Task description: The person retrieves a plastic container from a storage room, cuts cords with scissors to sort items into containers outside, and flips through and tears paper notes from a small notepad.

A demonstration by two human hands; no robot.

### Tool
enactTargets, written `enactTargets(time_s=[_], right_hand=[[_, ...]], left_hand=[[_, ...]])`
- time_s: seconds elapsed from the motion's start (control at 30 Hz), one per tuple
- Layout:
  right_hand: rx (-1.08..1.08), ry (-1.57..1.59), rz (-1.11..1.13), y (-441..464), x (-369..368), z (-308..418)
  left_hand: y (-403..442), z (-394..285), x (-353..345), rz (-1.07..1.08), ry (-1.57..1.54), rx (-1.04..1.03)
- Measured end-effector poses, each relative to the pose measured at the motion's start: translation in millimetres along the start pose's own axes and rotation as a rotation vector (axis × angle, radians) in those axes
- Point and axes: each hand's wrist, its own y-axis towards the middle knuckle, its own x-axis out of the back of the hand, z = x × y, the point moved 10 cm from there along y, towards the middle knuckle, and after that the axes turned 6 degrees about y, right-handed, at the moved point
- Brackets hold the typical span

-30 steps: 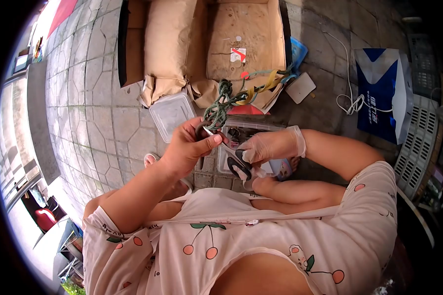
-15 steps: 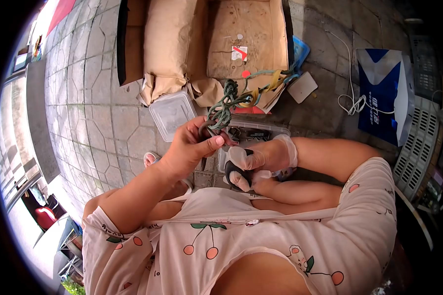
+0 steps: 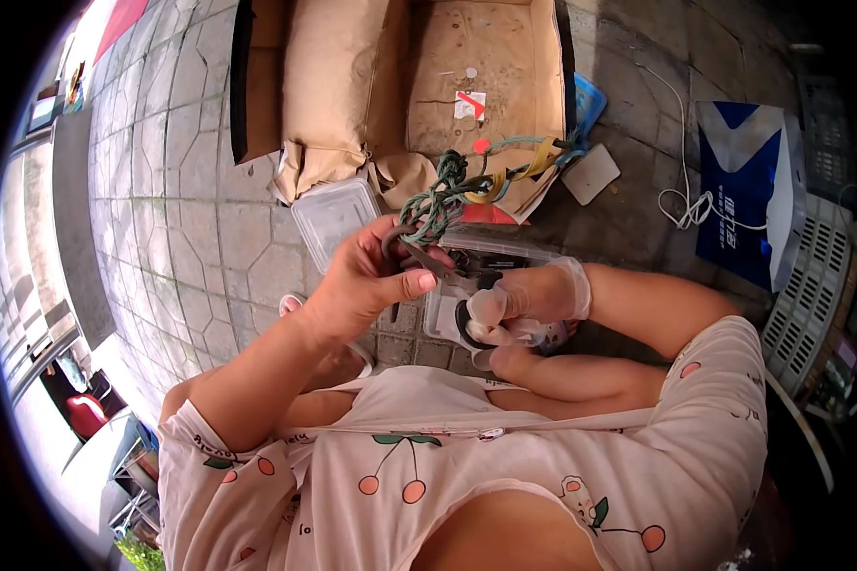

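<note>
My left hand (image 3: 362, 281) is closed round a dark brown loop (image 3: 390, 249) at the near end of a knotted bundle of green rope (image 3: 430, 205). A yellow strap (image 3: 519, 173) and thinner green cord trail from the bundle to the right. My right hand (image 3: 533, 295), in a thin translucent glove, grips the black handles of a pair of scissors (image 3: 459, 282). Their grey blades point up and left, close to the loop and my left fingers. Whether the blades touch the loop, I cannot tell.
An open cardboard box (image 3: 486, 57) with brown paper lies ahead. A clear plastic lid (image 3: 338, 221) rests near it, and a clear bin (image 3: 533, 249) sits below my hands. To the right are a blue and white bag (image 3: 738, 190), a white cable (image 3: 681, 133) and a grey crate (image 3: 809, 276).
My right hand has moved slightly right, and the scissors' handles look spread wider. The blades now show more plainly beside the loop. My left hand has barely moved.
</note>
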Motion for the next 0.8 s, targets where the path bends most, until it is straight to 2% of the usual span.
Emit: enactTargets(time_s=[0.1,0.23,0.37,0.47,0.57,0.6,0.7,0.73,0.8], right_hand=[[0.098,-0.376,-0.105,-1,13,17],[0.139,-0.037,-0.240,-8,8,34],[0.147,-0.052,-0.286,-7,15,36],[0.163,-0.172,-0.349,-7,22,35],[0.162,-0.251,-0.419,-9,36,33],[0.158,-0.260,-0.446,-11,40,34],[0.144,-0.185,-0.513,-19,45,33],[0.129,-0.149,-0.509,-20,46,30],[0.120,-0.149,-0.498,-19,44,26]], left_hand=[[2,2,6,-0.042,-0.025,0.011],[1,7,6,-0.064,0.058,0.041],[-3,6,0,-0.068,0.078,0.005],[-6,7,3,-0.139,0.252,0.000],[-5,10,16,-0.230,0.239,0.049],[-5,9,22,-0.237,0.375,0.046],[-1,-7,16,-0.171,0.419,-0.088],[-2,-10,13,-0.185,0.351,-0.084],[-1,0,5,-0.095,0.409,-0.067]])
